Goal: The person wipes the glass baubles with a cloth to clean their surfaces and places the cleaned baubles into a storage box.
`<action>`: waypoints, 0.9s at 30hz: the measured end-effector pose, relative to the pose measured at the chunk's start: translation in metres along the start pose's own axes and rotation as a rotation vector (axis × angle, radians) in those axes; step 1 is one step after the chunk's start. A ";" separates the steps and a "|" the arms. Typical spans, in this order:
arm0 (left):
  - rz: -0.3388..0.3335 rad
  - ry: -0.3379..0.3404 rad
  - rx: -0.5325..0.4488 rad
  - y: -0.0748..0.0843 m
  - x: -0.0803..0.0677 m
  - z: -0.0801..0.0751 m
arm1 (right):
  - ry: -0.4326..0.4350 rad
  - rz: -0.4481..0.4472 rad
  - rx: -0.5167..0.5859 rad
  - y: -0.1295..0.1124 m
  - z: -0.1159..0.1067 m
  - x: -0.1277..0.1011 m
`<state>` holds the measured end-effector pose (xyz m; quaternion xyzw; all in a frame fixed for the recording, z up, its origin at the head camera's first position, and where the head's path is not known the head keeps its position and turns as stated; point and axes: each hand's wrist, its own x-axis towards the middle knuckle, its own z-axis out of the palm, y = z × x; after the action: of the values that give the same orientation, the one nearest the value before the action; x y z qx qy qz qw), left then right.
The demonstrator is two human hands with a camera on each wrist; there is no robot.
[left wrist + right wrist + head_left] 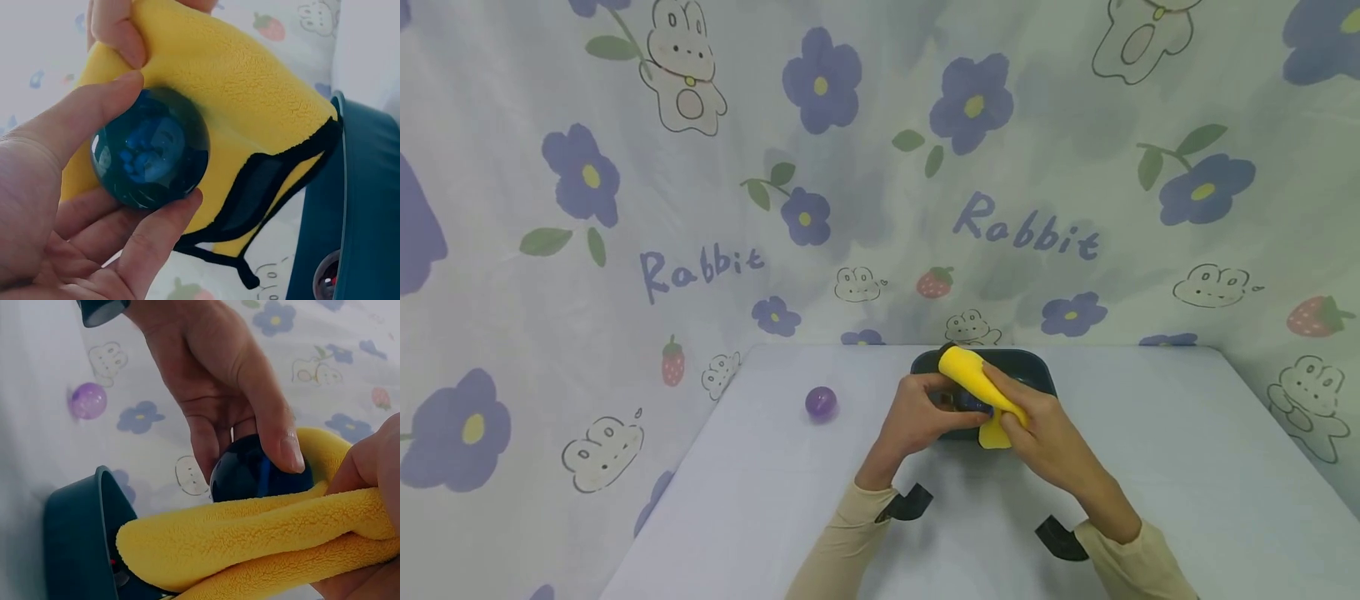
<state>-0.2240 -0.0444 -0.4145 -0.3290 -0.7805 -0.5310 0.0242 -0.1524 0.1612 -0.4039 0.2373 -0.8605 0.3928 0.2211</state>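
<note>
My left hand grips a dark blue glassy ball between thumb and fingers; the ball also shows in the right wrist view. My right hand holds a yellow fleece cloth with a black edge, pressed against the ball. The cloth wraps behind the ball, and the same cloth drapes below it in the right wrist view. Both hands hover over a dark teal tray on the table.
A purple ball lies on the white table to the left of the tray. Another small ball sits inside the tray. A floral rabbit-print cloth hangs behind and beside the table.
</note>
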 end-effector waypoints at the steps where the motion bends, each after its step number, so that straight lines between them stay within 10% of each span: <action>1: 0.004 -0.001 0.001 0.001 0.000 0.000 | -0.006 0.008 0.008 0.000 -0.001 0.000; 27: -0.046 0.009 -0.128 0.006 -0.001 0.001 | -0.084 0.210 0.214 0.016 -0.004 0.000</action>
<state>-0.2202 -0.0429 -0.4106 -0.3095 -0.7522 -0.5816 -0.0056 -0.1611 0.1734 -0.4103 0.1845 -0.8424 0.4929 0.1159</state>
